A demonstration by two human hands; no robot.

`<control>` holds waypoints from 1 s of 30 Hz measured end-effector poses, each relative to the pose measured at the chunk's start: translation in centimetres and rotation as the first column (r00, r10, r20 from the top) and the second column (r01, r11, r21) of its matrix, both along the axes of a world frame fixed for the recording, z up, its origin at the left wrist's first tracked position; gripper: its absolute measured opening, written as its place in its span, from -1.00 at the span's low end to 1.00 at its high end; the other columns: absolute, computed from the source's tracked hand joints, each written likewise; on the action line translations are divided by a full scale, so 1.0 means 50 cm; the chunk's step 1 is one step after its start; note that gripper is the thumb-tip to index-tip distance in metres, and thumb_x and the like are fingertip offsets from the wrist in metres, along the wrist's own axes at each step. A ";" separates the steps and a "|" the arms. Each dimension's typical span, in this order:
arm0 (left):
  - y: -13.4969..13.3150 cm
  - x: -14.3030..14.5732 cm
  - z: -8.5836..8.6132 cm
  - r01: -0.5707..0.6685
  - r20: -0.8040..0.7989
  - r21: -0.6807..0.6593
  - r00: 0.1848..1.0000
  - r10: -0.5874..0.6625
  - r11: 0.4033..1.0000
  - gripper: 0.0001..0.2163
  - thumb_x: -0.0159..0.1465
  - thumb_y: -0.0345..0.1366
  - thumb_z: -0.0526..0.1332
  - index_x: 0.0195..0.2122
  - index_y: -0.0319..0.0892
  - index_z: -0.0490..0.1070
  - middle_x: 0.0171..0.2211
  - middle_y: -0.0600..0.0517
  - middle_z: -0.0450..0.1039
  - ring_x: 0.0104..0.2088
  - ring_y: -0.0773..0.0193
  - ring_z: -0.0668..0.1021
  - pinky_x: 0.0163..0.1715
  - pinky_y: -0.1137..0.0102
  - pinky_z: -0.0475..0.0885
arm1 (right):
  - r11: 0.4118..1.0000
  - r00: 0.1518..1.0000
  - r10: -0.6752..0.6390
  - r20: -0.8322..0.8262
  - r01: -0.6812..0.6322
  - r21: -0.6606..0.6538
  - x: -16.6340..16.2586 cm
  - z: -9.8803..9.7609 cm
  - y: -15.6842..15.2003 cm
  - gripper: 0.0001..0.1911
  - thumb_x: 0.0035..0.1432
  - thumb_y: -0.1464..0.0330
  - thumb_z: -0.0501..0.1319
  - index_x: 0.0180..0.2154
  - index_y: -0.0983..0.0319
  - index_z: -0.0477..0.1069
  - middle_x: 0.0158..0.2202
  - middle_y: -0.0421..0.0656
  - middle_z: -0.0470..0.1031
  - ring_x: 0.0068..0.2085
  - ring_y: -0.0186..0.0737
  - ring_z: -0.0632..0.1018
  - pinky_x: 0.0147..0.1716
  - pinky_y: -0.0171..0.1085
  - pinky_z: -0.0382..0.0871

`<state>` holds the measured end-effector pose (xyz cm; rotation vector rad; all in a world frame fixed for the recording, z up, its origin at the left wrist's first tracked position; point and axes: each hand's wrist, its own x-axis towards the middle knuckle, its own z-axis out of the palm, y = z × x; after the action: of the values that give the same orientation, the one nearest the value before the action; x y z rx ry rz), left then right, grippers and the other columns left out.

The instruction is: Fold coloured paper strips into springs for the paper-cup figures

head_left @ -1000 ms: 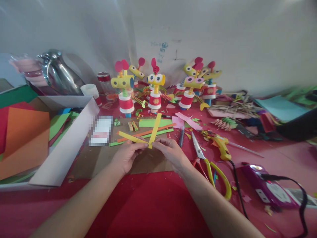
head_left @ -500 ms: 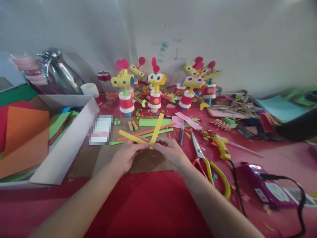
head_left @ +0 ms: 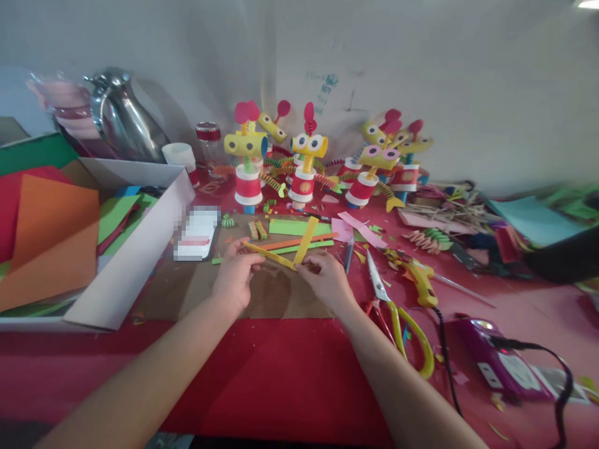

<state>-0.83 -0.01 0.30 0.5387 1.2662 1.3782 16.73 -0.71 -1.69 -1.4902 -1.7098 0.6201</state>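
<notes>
Two yellow paper strips (head_left: pixel 305 240) meet at a corner between my hands, above a brown cardboard sheet (head_left: pixel 271 293). My left hand (head_left: pixel 234 277) pinches the flatter strip, which runs left and right. My right hand (head_left: pixel 322 279) pinches the joint, where the other strip rises toward the back. Both hands have their fingers closed on the paper. Green and orange strips (head_left: pixel 299 239) lie just behind on the cardboard.
Several paper-cup figures (head_left: pixel 304 168) stand at the back by the wall. Yellow-handled scissors (head_left: pixel 397 312), a yellow glue gun (head_left: pixel 418 277) and a purple power strip (head_left: pixel 500 365) lie to the right. A white box of coloured paper (head_left: pixel 126 268), a steel jug (head_left: pixel 121 125) and a phone (head_left: pixel 196 234) are left.
The view has shifted a little to the left and down. My left hand has slid left along the flatter strip, which now lies lower between my hands; my right hand keeps the joint.
</notes>
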 end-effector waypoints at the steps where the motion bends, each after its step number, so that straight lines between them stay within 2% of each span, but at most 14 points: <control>1: 0.001 -0.002 0.001 -0.083 -0.024 0.017 0.996 0.083 0.996 -0.56 -0.14 -0.59 0.24 -0.22 -0.10 0.37 -0.30 0.07 0.34 -0.41 0.39 0.36 -0.45 0.43 0.20 | 1.000 1.000 0.002 0.025 -0.002 -0.003 0.001 0.001 0.000 -0.87 0.03 0.36 0.23 -0.53 0.18 0.46 -0.38 -0.15 0.48 -0.28 -0.16 0.45 -0.27 -0.23 0.27; 3: 0.002 -0.006 0.005 -0.202 -0.087 0.092 0.974 0.210 0.975 -0.54 -0.13 -0.58 0.24 -0.19 -0.06 0.35 -0.17 0.04 0.32 -0.34 0.36 0.36 -0.42 0.43 0.22 | 1.000 0.998 0.022 0.064 -0.022 -0.010 0.003 0.001 -0.001 -0.89 0.00 0.39 0.24 -0.54 0.17 0.47 -0.35 -0.14 0.50 -0.25 -0.15 0.46 -0.25 -0.22 0.28; 5: 0.004 -0.010 0.008 -0.233 -0.132 0.172 0.957 0.257 0.957 -0.54 -0.12 -0.57 0.24 -0.18 -0.05 0.35 -0.09 0.03 0.29 -0.30 0.34 0.35 -0.38 0.42 0.25 | 0.999 0.994 0.050 0.095 -0.049 -0.012 0.005 0.000 0.000 -0.90 -0.03 0.42 0.25 -0.54 0.16 0.50 -0.33 -0.14 0.51 -0.24 -0.14 0.47 -0.24 -0.22 0.28; 7: 0.004 -0.013 0.011 -0.208 -0.147 0.205 0.960 0.240 0.956 -0.57 -0.11 -0.56 0.23 -0.19 -0.07 0.36 -0.09 0.03 0.29 -0.31 0.35 0.34 -0.35 0.41 0.26 | 0.998 0.990 0.067 0.123 -0.067 -0.008 0.006 0.000 0.001 -0.89 -0.04 0.45 0.25 -0.52 0.16 0.52 -0.34 -0.15 0.51 -0.25 -0.14 0.47 -0.24 -0.22 0.29; 11: 0.007 -0.018 0.007 -0.169 -0.137 0.176 0.971 0.194 0.970 -0.60 -0.11 -0.56 0.22 -0.21 -0.09 0.36 -0.11 0.02 0.28 -0.33 0.35 0.34 -0.35 0.39 0.27 | 0.998 0.983 0.066 0.171 -0.066 -0.002 0.009 0.010 0.001 -0.82 -0.05 0.50 0.21 -0.56 0.16 0.52 -0.37 -0.16 0.51 -0.29 -0.15 0.48 -0.25 -0.21 0.30; 16: 0.014 -0.024 -0.005 -0.195 -0.137 0.198 0.965 0.224 0.961 -0.58 -0.11 -0.56 0.23 -0.20 -0.08 0.37 -0.11 0.01 0.29 -0.29 0.31 0.36 -0.35 0.39 0.27 | 0.997 0.980 0.080 0.184 -0.074 -0.037 0.024 0.026 0.001 -0.83 -0.13 0.51 0.23 -0.56 0.16 0.55 -0.40 -0.16 0.52 -0.30 -0.14 0.49 -0.26 -0.20 0.31; 20: 0.014 -0.024 -0.003 -0.229 -0.141 0.256 0.952 0.270 0.939 -0.58 -0.10 -0.57 0.23 -0.20 -0.08 0.36 -0.10 0.02 0.29 -0.25 0.30 0.37 -0.30 0.39 0.29 | 0.996 0.997 0.045 0.068 -0.040 -0.074 0.034 0.027 0.002 -0.84 -0.11 0.47 0.22 -0.47 0.16 0.56 -0.37 -0.17 0.51 -0.31 -0.17 0.50 -0.31 -0.24 0.32; 25: 0.009 -0.019 0.003 -0.239 -0.134 0.268 0.950 0.282 0.933 -0.61 -0.09 -0.56 0.23 -0.22 -0.08 0.35 -0.11 0.03 0.30 -0.24 0.31 0.37 -0.25 0.38 0.29 | 0.993 0.991 0.012 0.132 0.003 -0.115 0.044 0.030 0.002 -0.90 -0.18 0.48 0.25 -0.61 0.19 0.50 -0.46 -0.17 0.49 -0.37 -0.17 0.47 -0.33 -0.22 0.28; 27: 0.006 -0.018 0.004 -0.243 -0.127 0.278 0.950 0.287 0.929 -0.63 -0.08 -0.56 0.23 -0.25 -0.08 0.34 -0.15 0.05 0.31 -0.26 0.32 0.37 -0.26 0.38 0.28 | 0.987 0.998 -0.012 0.063 0.022 -0.158 0.047 0.039 0.001 -0.91 -0.16 0.46 0.25 -0.55 0.19 0.54 -0.41 -0.15 0.52 -0.35 -0.15 0.48 -0.32 -0.20 0.29; 30: -0.001 -0.013 0.008 -0.229 -0.150 0.280 0.949 0.279 0.932 -0.68 -0.07 -0.54 0.22 -0.28 -0.08 0.31 -0.28 0.09 0.30 -0.33 0.33 0.36 -0.30 0.39 0.25 | 0.958 0.967 -0.059 -0.246 -0.015 -0.288 0.047 0.058 -0.005 -0.88 -0.11 0.38 0.29 -0.43 0.19 0.57 -0.36 -0.14 0.56 -0.30 -0.14 0.51 -0.25 -0.17 0.32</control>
<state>-1.49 -0.06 0.68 0.7171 1.3505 1.7617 19.05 -0.94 1.20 -1.5482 -1.4487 1.0371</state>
